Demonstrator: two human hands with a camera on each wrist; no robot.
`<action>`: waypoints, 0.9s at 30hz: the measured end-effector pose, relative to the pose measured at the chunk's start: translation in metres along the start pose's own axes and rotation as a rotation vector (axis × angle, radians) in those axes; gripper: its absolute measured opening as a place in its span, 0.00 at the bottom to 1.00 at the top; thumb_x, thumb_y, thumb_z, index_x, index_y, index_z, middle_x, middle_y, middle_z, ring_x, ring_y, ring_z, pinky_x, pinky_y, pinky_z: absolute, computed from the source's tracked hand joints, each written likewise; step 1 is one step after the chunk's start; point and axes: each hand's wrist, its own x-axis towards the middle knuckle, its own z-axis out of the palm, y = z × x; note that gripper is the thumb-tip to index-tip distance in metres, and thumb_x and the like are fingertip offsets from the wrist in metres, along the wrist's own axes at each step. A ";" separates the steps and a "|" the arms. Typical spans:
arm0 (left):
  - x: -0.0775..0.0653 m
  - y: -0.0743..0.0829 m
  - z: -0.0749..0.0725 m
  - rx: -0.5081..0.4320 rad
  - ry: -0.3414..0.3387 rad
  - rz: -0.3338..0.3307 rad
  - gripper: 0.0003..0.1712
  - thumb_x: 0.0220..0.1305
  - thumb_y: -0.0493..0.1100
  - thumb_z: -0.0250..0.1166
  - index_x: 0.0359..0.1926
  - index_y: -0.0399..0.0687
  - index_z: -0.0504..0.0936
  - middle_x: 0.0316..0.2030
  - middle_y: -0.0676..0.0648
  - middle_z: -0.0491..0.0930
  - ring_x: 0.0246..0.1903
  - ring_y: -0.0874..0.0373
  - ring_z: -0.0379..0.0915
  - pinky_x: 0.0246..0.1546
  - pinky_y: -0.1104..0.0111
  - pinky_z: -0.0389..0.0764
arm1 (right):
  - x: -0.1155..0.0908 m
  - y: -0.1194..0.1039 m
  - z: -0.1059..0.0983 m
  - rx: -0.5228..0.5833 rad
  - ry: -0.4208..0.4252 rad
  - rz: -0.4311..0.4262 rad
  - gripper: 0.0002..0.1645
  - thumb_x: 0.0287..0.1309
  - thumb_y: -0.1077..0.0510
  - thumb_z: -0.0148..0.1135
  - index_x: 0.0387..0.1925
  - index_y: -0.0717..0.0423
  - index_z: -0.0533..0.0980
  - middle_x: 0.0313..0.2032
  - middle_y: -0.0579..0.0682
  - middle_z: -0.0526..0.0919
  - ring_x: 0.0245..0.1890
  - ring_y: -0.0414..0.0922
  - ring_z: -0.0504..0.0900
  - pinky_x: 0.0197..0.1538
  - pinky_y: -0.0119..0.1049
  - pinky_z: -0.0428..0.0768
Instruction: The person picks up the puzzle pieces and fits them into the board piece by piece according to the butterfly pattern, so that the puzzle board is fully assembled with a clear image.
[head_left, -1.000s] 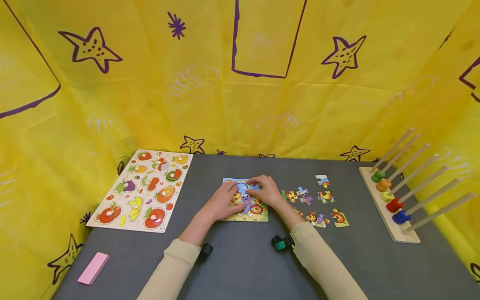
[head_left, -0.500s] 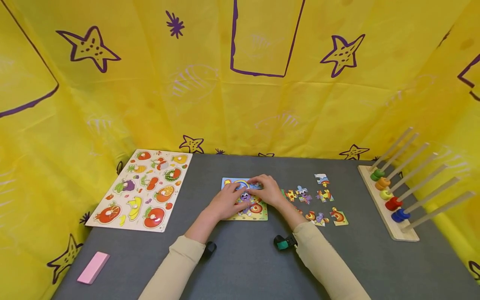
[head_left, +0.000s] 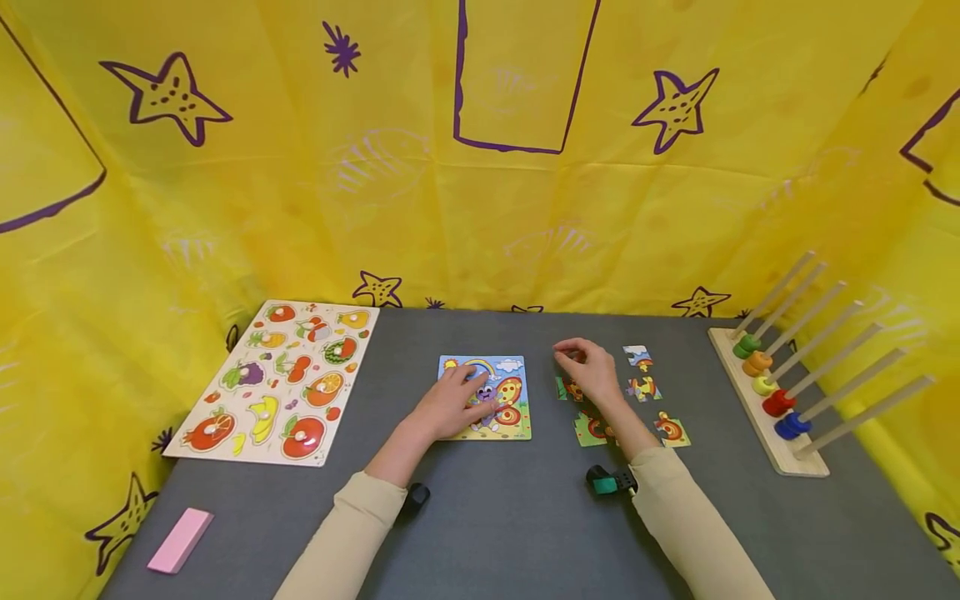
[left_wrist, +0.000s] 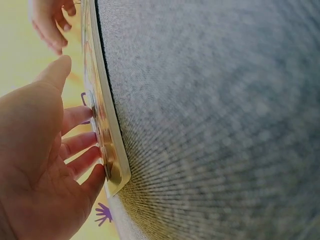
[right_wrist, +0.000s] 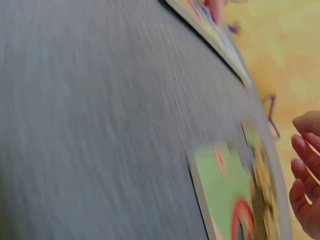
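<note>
From my end, the butterfly puzzle board [head_left: 510,408] lies flat on the grey table [head_left: 487,525], and the left hand [head_left: 446,408] rests across its left part, fingers apart and fingertips touching its face. The right hand [head_left: 596,375] hovers to the board's right, over the loose jigsaw pieces [head_left: 671,430] — fingers loosely bent, thumb and forefinger near each other; that wrist feed is blurred, but I see nothing gripped. Left of the board lies the fruit knob puzzle [head_left: 258,452]; well right stands the wooden peg rack [head_left: 810,467] with coloured rings.
</note>
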 end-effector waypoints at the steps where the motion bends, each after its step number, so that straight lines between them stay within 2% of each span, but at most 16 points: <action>1: 0.000 0.000 0.000 -0.002 -0.002 0.000 0.35 0.68 0.58 0.59 0.68 0.43 0.69 0.67 0.36 0.62 0.67 0.39 0.55 0.65 0.50 0.60 | 0.001 0.004 -0.005 -0.012 0.012 0.007 0.11 0.60 0.56 0.66 0.43 0.55 0.84 0.36 0.52 0.85 0.28 0.45 0.76 0.30 0.36 0.72; 5: -0.001 -0.001 -0.001 -0.009 -0.014 -0.004 0.36 0.69 0.58 0.58 0.69 0.43 0.68 0.68 0.36 0.61 0.68 0.39 0.53 0.66 0.50 0.59 | 0.002 0.022 -0.026 -0.083 0.067 0.020 0.12 0.60 0.57 0.66 0.43 0.58 0.83 0.37 0.56 0.84 0.29 0.50 0.78 0.33 0.41 0.73; 9: -0.001 -0.001 -0.002 -0.012 -0.032 -0.018 0.37 0.69 0.60 0.58 0.70 0.44 0.67 0.69 0.38 0.60 0.69 0.40 0.52 0.67 0.50 0.58 | 0.004 0.038 -0.045 -0.170 0.116 0.070 0.15 0.60 0.58 0.65 0.46 0.63 0.82 0.44 0.63 0.82 0.42 0.59 0.76 0.49 0.52 0.70; 12: -0.001 0.000 -0.002 -0.015 -0.036 -0.025 0.37 0.68 0.60 0.58 0.70 0.45 0.67 0.69 0.38 0.60 0.68 0.40 0.53 0.66 0.50 0.59 | 0.005 0.048 -0.057 -0.236 0.140 0.145 0.20 0.60 0.56 0.64 0.50 0.65 0.80 0.51 0.67 0.77 0.52 0.64 0.69 0.57 0.56 0.63; 16: -0.001 0.000 -0.001 -0.011 -0.035 -0.033 0.37 0.68 0.61 0.58 0.70 0.45 0.67 0.69 0.39 0.61 0.68 0.41 0.54 0.66 0.50 0.60 | 0.004 0.054 -0.069 -0.312 0.143 0.223 0.28 0.60 0.54 0.65 0.57 0.69 0.75 0.58 0.71 0.70 0.57 0.68 0.63 0.58 0.57 0.62; 20: -0.001 0.000 -0.001 -0.006 -0.034 -0.032 0.38 0.68 0.61 0.58 0.70 0.45 0.67 0.69 0.39 0.61 0.67 0.41 0.55 0.65 0.51 0.61 | 0.003 0.057 -0.075 -0.364 0.096 0.280 0.36 0.61 0.51 0.64 0.61 0.73 0.69 0.60 0.73 0.65 0.58 0.70 0.59 0.58 0.60 0.62; 24: -0.001 0.000 -0.001 -0.020 -0.035 -0.027 0.38 0.68 0.60 0.59 0.70 0.44 0.67 0.69 0.38 0.61 0.67 0.41 0.55 0.65 0.50 0.60 | 0.004 0.061 -0.076 -0.365 0.060 0.328 0.35 0.63 0.50 0.62 0.63 0.71 0.68 0.63 0.73 0.62 0.60 0.71 0.57 0.58 0.64 0.62; 27: -0.002 0.000 -0.001 -0.029 -0.035 -0.026 0.38 0.68 0.59 0.59 0.70 0.43 0.67 0.69 0.38 0.60 0.68 0.40 0.54 0.66 0.50 0.59 | 0.005 0.065 -0.075 -0.338 0.076 0.341 0.33 0.63 0.51 0.62 0.62 0.68 0.69 0.62 0.72 0.64 0.60 0.71 0.58 0.57 0.65 0.62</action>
